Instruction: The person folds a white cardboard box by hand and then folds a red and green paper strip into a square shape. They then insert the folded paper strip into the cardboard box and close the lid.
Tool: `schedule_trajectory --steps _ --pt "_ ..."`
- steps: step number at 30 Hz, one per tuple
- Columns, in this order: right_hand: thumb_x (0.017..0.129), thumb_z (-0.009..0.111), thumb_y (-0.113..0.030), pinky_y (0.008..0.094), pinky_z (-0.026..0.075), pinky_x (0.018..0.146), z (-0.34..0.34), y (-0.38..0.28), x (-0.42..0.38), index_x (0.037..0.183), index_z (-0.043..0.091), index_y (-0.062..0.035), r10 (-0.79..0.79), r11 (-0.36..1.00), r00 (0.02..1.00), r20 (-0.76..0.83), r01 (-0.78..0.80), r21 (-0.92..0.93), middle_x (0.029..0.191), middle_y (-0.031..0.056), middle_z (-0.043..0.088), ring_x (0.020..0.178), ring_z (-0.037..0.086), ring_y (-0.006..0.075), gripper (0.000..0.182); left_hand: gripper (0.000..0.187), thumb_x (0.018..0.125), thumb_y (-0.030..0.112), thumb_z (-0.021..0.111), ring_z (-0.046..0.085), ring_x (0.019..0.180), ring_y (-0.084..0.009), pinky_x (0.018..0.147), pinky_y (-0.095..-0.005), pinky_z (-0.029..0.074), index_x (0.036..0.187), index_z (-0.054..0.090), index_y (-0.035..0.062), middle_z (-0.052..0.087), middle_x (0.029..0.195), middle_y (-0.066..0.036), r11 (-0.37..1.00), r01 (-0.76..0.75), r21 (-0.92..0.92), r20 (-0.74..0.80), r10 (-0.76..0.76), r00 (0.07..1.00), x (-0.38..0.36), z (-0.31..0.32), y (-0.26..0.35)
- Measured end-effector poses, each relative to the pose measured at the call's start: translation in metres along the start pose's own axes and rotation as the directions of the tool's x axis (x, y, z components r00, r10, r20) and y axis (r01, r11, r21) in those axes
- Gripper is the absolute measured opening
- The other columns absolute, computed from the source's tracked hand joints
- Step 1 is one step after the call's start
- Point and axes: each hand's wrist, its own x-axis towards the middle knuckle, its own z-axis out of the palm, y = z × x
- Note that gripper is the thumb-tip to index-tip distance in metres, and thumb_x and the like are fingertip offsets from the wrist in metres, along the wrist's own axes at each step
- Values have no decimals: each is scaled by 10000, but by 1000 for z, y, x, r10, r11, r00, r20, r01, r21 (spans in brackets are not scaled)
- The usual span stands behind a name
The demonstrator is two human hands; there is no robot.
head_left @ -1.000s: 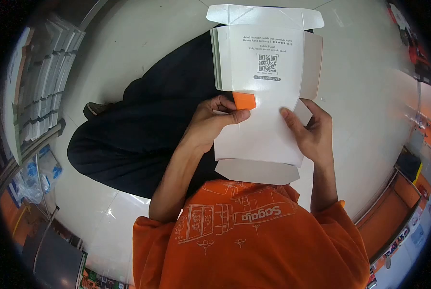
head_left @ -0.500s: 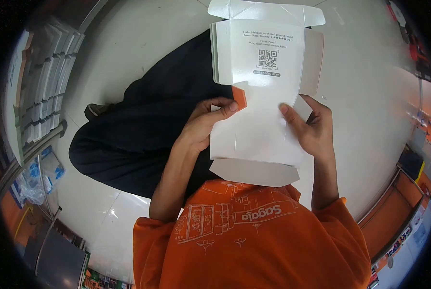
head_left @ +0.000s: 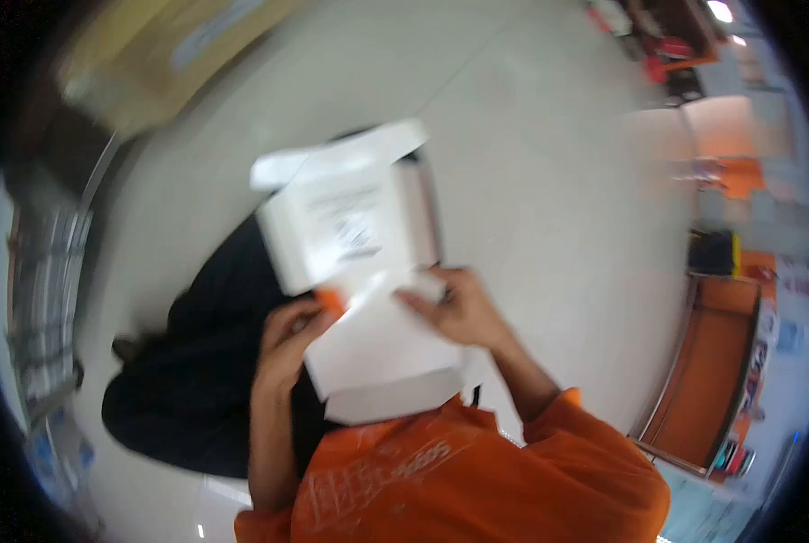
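A partly unfolded white cardboard box (head_left: 386, 348) lies over my lap, its inner face up. Blurred grey print and a QR code (head_left: 357, 233) show on its far panel. At the box's left edge, my left hand (head_left: 287, 339) pinches a small side flap with an orange face (head_left: 330, 301). My right hand (head_left: 459, 306) grips the right edge, thumb on the inner face and fingers mostly hidden behind. The far flap (head_left: 341, 156) stands out at the top, and the near flap (head_left: 394, 396) is close to my orange shirt.
My dark-trousered leg (head_left: 196, 362) is folded on the pale tiled floor (head_left: 549, 181). A big brown carton (head_left: 151, 63) stands at the upper left. Stacked flat grey-white pieces (head_left: 50, 281) are at the left. An orange-brown shelf unit (head_left: 708, 376) is at the right.
The view has swung, bringing the brown carton in at the upper left. Box and hands appear lower and further left, with the box tilted. Both hands keep their hold.
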Motion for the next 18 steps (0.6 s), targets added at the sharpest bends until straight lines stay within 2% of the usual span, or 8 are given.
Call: schedule_trajectory --steps 1,3,6,9,10,13,16,18 --pt "870 752 -124 245 448 480 2 6 1 1031 695 33 -133 989 989 -57 136 54 743 72 695 565 583 69 232 209 850 109 753 638 776 -113 701 -240 507 1009 716 -21 704 895 -64 1000 -14 -12 -16 14 1000 1 5 9" --pt "876 750 -139 277 517 621 7 21 5 1091 689 35 -15 974 999 49 4 226 866 155 724 707 651 134 283 190 865 100 737 636 780 -120 747 -258 508 991 707 -40 700 900 -64 997 37 -64 29 -35 999 7 4 5" --pt "890 740 -176 306 536 740 3 7 4 1151 674 30 -43 979 993 110 19 205 982 202 725 835 680 191 339 160 867 101 737 632 774 -113 775 -262 501 956 701 -27 696 901 -62 999 28 -37 11 -27 1000 7 -1 -6" --pt "901 727 -204 311 541 723 -4 0 1 1160 671 24 -7 993 993 121 -7 122 978 200 727 816 689 196 350 174 858 113 754 634 790 -115 797 -269 497 960 690 -12 695 910 -60 994 -53 -93 -10 52 999 4 12 -10" --pt "902 700 -211 357 536 717 -2 1 3 1157 672 11 -59 990 996 72 49 135 925 242 710 783 698 299 339 192 860 123 756 632 797 -118 797 -272 497 978 687 -11 696 915 -59 986 -109 -125 -51 103 993 3 17 -8" --pt "903 701 -217 356 538 735 -21 -15 7 1165 671 10 95 989 985 144 -110 95 941 252 709 803 702 297 348 227 865 147 761 631 829 -126 813 -283 496 1007 682 -11 696 931 -63 981 -115 -154 -49 108 993 0 21 7" --pt "901 728 -237 335 514 650 -27 -8 12 1165 680 -9 -64 989 989 130 45 143 876 176 718 718 660 190 352 269 872 181 765 630 883 -135 849 -293 489 1033 679 -16 695 964 -73 978 -122 -172 -41 116 992 3 27 9" --pt "887 743 -250 336 518 662 -29 -10 16 1162 680 -10 -65 992 986 150 48 116 881 172 719 726 663 194 371 293 877 200 766 628 913 -139 870 -295 484 1049 677 -20 693 987 -76 969 -170 -181 -81 158 984 1 30 8"
